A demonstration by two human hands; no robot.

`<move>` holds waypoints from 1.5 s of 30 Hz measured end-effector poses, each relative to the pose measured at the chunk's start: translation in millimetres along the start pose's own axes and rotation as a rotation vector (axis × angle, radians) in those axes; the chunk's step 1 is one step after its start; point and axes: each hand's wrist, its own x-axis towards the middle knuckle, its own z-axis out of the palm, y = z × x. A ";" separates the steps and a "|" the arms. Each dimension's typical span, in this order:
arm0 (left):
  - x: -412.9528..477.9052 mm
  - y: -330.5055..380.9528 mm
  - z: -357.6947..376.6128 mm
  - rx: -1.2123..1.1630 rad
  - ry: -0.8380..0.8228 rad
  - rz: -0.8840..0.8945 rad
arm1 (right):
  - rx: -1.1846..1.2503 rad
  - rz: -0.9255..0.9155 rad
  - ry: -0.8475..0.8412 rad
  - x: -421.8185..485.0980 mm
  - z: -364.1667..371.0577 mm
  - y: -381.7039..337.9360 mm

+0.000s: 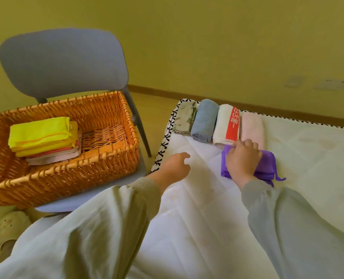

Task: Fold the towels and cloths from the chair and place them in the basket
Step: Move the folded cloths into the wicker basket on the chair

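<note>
The purple cloth (pixel 266 160), pinched by the right hand (pixel 242 159), should be squared and pressed flat; the left hand (pixel 175 168) is held relaxed, empty.

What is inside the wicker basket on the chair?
Inside the basket, a folded stack: yellow cloths on top, pink and pale cloths beneath. How many lie under the yellow is covered.

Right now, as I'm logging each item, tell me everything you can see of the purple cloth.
The purple cloth is thin fabric folded into a small layered rectangle, a loop sticking out at its right corner. It lies flat on the white bed cover, near the rolled towels. The right hand grips its far left edge.
</note>
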 end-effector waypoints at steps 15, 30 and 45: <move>68.1 59.5 83.3 -1.021 -0.318 -0.436 | 0.462 0.169 -0.348 21.9 51.1 52.5; 83.0 74.9 96.6 -0.947 -0.093 -0.554 | 0.625 0.182 -0.619 41.5 39.3 60.3; 7.8 -25.6 -34.3 -0.791 -0.003 -0.483 | 0.538 -0.157 -0.605 -11.5 25.6 -65.4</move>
